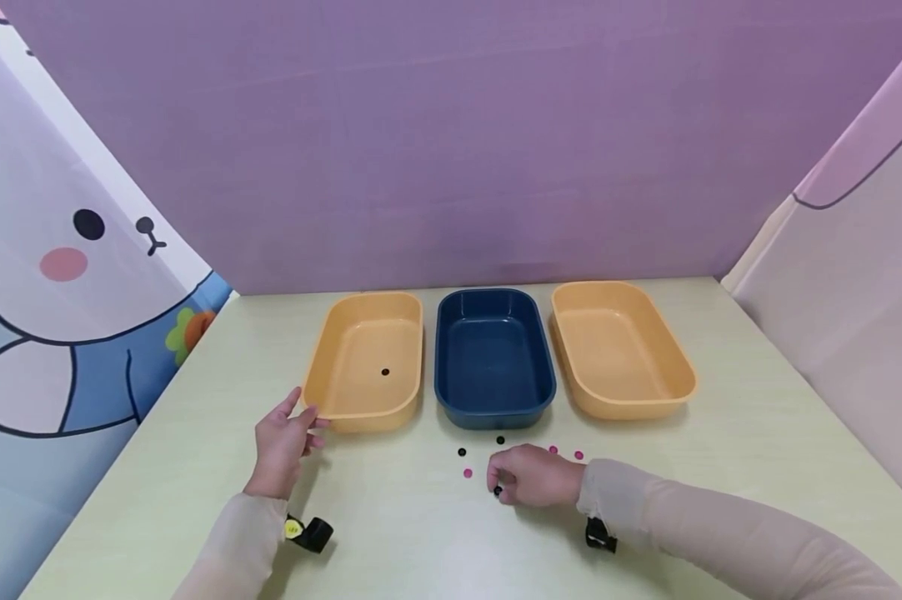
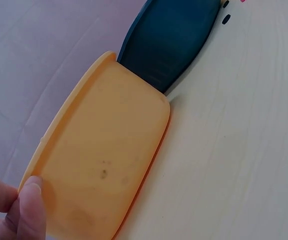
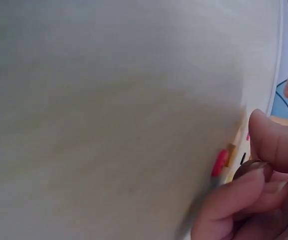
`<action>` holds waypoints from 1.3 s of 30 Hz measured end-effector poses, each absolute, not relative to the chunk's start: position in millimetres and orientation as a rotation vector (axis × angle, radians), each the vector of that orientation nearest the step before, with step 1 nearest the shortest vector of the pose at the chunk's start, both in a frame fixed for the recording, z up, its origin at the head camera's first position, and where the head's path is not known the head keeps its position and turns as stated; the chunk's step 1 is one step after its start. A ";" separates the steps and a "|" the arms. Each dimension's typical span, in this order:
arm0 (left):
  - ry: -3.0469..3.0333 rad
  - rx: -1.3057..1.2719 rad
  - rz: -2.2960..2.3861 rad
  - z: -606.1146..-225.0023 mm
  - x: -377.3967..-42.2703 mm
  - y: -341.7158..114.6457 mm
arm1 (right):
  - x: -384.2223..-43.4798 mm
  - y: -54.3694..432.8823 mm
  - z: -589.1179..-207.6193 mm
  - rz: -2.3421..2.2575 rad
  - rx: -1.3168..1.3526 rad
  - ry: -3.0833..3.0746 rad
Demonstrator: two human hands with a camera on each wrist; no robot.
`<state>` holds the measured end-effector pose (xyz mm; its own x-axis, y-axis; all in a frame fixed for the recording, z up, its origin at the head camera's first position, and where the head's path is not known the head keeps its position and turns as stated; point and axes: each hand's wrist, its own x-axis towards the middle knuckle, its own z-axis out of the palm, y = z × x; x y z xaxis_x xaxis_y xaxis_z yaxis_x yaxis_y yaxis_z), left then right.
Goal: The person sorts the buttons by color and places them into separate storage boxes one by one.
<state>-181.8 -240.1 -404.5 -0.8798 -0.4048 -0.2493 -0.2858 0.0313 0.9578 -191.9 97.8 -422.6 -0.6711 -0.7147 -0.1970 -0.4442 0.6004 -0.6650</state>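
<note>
Disc, black (image 1: 498, 491), pinched in right hand's (image 1: 538, 476) fingers; left hand (image 1: 283, 442) pinches left yellow tray's (image 1: 372, 422) rim, tray by counter's (image 1: 391, 517) back edge.

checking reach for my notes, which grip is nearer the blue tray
Right: the right grip is just in front of the blue tray; the left grip is farther left, holding the left yellow tray.

purple cloth (image 1: 458, 150) behind a pale table (image 1: 391, 525), cartoon-printed cloth (image 1: 83, 308) at left
</note>
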 end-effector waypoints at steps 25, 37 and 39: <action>-2.192 0.740 -2.003 -405.4 -181.6 -240.4 | -212.5 92.6 -371.7 -0.862 -1.041 2.340; -2.213 0.732 -2.011 -403.9 -178.4 -244.0 | -214.0 76.3 -359.2 -0.897 -1.039 2.355; -2.217 0.726 -2.020 -404.0 -179.5 -243.4 | -213.8 73.7 -357.4 -0.904 -1.047 2.359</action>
<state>-179.5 -243.4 -404.0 -0.8877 -0.3747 -0.2675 -0.3011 0.0330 0.9530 -213.8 73.7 -357.4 -0.6375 -0.7641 -0.0986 -0.5026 0.5094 -0.6985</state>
